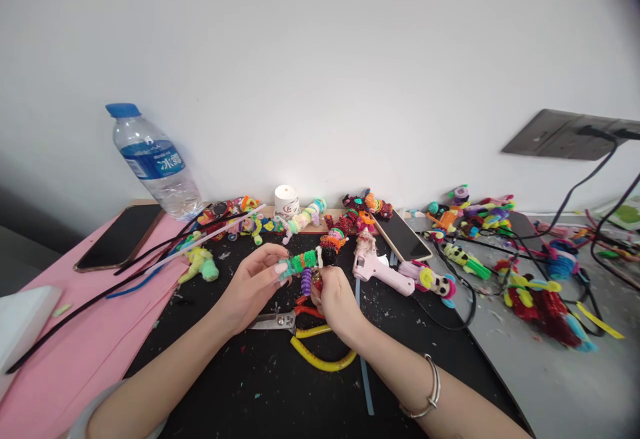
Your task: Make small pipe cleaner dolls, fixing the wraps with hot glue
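My left hand (250,287) is closed around one end of a pipe-cleaner figure (304,261), which has a fuzzy green body with orange bands. A purple coil (306,283) hangs off its underside. At the other end, near a black and white part, the fingers of my right hand (343,302) are curled in a pinch; their tips are partly hidden, and I cannot tell exactly what they grip. Below both hands lie scissors (323,360) with yellow and red handles. A pink glue gun (383,275) rests just right of my right hand.
Several pipe-cleaner figures (307,215) line the wall, beside a small white cup (287,202). More lie at right (545,312) among black cables. One phone (120,237) is left, another phone (404,237) right. A water bottle (155,165) leans on the wall. A glue stick (367,372) lies in front.
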The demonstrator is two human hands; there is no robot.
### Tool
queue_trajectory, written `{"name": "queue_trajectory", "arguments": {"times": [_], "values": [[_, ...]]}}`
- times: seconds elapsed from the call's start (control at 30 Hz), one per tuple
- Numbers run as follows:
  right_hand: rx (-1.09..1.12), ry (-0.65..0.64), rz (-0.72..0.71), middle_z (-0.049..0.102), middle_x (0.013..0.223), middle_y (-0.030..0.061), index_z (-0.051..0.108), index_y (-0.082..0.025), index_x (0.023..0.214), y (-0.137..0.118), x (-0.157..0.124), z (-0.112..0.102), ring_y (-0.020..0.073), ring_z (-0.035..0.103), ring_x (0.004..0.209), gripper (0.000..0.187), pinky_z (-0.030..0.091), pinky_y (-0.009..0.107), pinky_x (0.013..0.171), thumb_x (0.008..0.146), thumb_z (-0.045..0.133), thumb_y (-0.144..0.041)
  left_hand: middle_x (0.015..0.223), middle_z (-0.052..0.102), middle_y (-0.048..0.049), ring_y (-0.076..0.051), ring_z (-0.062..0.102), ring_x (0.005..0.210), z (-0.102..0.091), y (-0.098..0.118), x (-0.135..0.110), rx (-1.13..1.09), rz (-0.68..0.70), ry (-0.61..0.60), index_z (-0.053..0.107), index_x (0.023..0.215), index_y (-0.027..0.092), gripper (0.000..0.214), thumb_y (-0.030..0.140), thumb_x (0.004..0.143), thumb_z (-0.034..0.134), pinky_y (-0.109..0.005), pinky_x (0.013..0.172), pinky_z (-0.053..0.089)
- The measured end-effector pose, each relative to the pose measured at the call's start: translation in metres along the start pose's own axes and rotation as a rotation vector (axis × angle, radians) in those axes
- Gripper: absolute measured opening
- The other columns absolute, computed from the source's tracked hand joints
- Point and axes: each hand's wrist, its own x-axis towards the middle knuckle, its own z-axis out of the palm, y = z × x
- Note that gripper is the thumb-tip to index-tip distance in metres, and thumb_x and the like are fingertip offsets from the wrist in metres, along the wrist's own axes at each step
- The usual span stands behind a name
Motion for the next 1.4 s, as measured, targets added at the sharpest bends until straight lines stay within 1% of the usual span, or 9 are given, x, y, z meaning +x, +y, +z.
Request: {"name": "queue_trajectory", "arguments": {"times": [0.27, 0.37, 0.53, 0.73, 0.9, 1.03, 1.13, 1.27, 1.4], "values": [[0.021, -0.014, 0.028, 0.022, 0.04, -0.0065, 0.024, -0.024, 0.045, -0.001, 0.0, 0.0, 0.0089, 0.019, 0.038, 0.038, 0.015, 0.026, 0.041, 0.083, 0.025, -0.019, 0.072, 0.054, 0.0009, -0.01, 0.048, 0.064, 0.001, 0.0, 0.0, 0.006, 0.019, -0.013, 0.065, 0.083, 0.019, 0.015, 0.023, 0.07, 0.071, -0.021, 0.056, 0.039], [0.047, -0.004, 0.05, 0.021, 0.04, -0.0068, 0.024, -0.024, 0.047, -0.003, -0.001, 0.0, 0.0086, 0.019, 0.038, 0.04, 0.015, 0.026, 0.04, 0.086, 0.023, -0.025, 0.07, 0.052, 0.002, -0.008, 0.045, 0.06, 0.001, 0.0, 0.001, 0.011, 0.049, 0.002, 0.064, 0.084, 0.019, 0.014, 0.022, 0.071, 0.069, -0.02, 0.054, 0.038], [0.209, -0.004, 0.097, 0.023, 0.039, -0.0084, 0.028, -0.022, 0.049, -0.006, 0.001, 0.001, 0.0066, 0.014, 0.037, 0.046, 0.013, 0.024, 0.039, 0.09, 0.022, -0.042, 0.069, 0.052, 0.0047, -0.006, 0.043, 0.058, 0.0, 0.001, 0.006, 0.025, 0.166, 0.156, 0.06, 0.095, 0.022, 0.02, 0.021, 0.076, 0.066, -0.017, 0.056, 0.039], [0.245, 0.002, 0.142, 0.023, 0.036, -0.0083, 0.031, -0.021, 0.046, -0.001, 0.003, 0.001, 0.0053, 0.015, 0.034, 0.05, 0.012, 0.023, 0.037, 0.09, 0.025, -0.044, 0.073, 0.054, 0.0048, -0.004, 0.048, 0.059, 0.0, 0.001, 0.008, 0.064, 0.183, 0.234, 0.055, 0.096, 0.021, 0.023, 0.021, 0.076, 0.066, -0.014, 0.052, 0.04], [0.276, 0.003, 0.164, 0.023, 0.036, -0.0081, 0.032, -0.021, 0.045, 0.001, 0.004, 0.001, 0.0053, 0.016, 0.033, 0.051, 0.012, 0.022, 0.035, 0.091, 0.024, -0.041, 0.082, 0.059, 0.0031, -0.007, 0.058, 0.061, 0.003, 0.001, 0.005, 0.291, 0.194, 0.307, 0.051, 0.093, 0.02, 0.028, 0.025, 0.073, 0.07, -0.018, 0.054, 0.048], [0.299, 0.007, 0.185, 0.022, 0.035, -0.0081, 0.031, -0.021, 0.045, 0.002, 0.005, 0.001, 0.0058, 0.016, 0.032, 0.05, 0.012, 0.022, 0.034, 0.091, 0.022, -0.038, 0.081, 0.061, 0.0026, -0.012, 0.065, 0.062, 0.007, 0.0, 0.0, 0.432, 0.194, 0.249, 0.047, 0.091, 0.021, 0.031, 0.025, 0.071, 0.07, -0.024, 0.06, 0.053], [0.288, 0.005, 0.177, 0.022, 0.036, -0.0081, 0.031, -0.021, 0.046, 0.002, 0.004, 0.0, 0.0063, 0.016, 0.033, 0.049, 0.012, 0.022, 0.034, 0.091, 0.021, -0.036, 0.081, 0.059, 0.0036, -0.013, 0.066, 0.065, 0.008, -0.003, -0.004, 0.488, 0.179, 0.216, 0.046, 0.089, 0.021, 0.032, 0.023, 0.069, 0.072, -0.025, 0.063, 0.053], [0.207, 0.023, 0.099, 0.023, 0.037, -0.0078, 0.031, -0.021, 0.047, -0.001, 0.001, 0.001, 0.0067, 0.017, 0.035, 0.048, 0.015, 0.023, 0.037, 0.091, 0.02, -0.035, 0.086, 0.059, 0.0017, -0.015, 0.067, 0.074, 0.008, -0.008, -0.007, 0.55, 0.188, 0.17, 0.049, 0.087, 0.021, 0.028, 0.019, 0.069, 0.07, -0.028, 0.069, 0.054], [0.099, 0.025, 0.025, 0.025, 0.038, -0.0068, 0.032, -0.022, 0.045, -0.002, -0.002, 0.002, 0.0074, 0.021, 0.036, 0.048, 0.018, 0.024, 0.039, 0.09, 0.023, -0.037, 0.092, 0.064, -0.0023, -0.017, 0.066, 0.081, 0.01, -0.007, -0.01, 0.612, 0.27, 0.128, 0.054, 0.087, 0.02, 0.022, 0.014, 0.07, 0.067, -0.031, 0.077, 0.053]]}}
